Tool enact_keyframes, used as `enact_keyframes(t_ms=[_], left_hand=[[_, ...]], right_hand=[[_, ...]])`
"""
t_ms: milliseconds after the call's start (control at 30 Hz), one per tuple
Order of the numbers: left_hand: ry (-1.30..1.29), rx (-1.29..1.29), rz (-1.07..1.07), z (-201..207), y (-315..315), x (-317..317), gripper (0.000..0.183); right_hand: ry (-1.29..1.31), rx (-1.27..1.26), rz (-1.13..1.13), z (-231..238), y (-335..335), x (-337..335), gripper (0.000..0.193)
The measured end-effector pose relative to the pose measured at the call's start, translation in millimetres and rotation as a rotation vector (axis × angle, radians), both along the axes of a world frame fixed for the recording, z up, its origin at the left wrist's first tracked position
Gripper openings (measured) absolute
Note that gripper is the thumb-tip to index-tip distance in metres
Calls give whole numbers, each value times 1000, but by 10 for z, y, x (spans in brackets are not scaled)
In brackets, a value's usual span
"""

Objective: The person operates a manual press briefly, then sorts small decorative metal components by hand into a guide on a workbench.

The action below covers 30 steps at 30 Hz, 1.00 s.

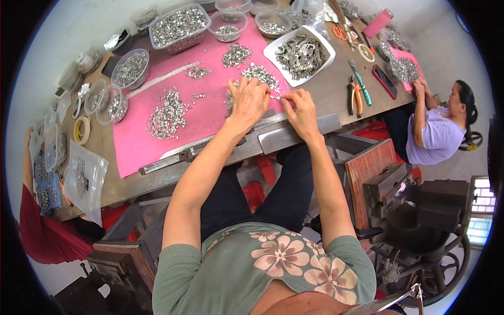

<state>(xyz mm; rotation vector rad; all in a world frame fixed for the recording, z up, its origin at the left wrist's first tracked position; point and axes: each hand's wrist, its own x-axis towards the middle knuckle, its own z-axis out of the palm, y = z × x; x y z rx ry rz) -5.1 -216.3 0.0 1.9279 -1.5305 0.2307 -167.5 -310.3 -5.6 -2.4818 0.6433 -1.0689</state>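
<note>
The left hand (249, 102), fingers bent downward, is at the near edge of a loose heap of small, shiny silver metal pieces (262, 75) — whether it grips any, I cannot tell. The right hand (301, 111) is just beside it, thumb and fingertips drawn together, its hold equally unclear. The heap lies on a flat pink mat (209, 116) on the brown tabletop (336, 79) — near a square white bowl (300, 81).

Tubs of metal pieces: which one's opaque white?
The squarish tub at the pink mat's right edge, straight ahead of the right hand. Its walls are solid white; the rectangular tub and round tubs are clear plastic.
</note>
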Motion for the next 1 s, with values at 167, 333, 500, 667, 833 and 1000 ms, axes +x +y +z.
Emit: enact_keyframes(t_ms=[167, 333, 500, 667, 833, 1000], left_hand=[[144, 38, -20, 22, 7, 93, 9], [191, 32, -32, 7, -5, 116, 10], [-13, 37, 13, 52, -9, 2, 10], [-80, 31, -57, 15, -53, 49, 9], [-24, 19, -119, -13, -97, 100, 9], [30, 41, -114, 67, 42, 194, 7]], right_hand=[[12, -49, -91, 2, 64, 103, 11], [-6, -50, -136, -27, 93, 122, 11], [-22, -69, -132, -71, 116, 113, 11], [-12, -47, -118, -77, 136, 125, 13], [-11, -76, -114, -95, 106, 112, 12], [-19, -104, -116, -124, 75, 76, 11]])
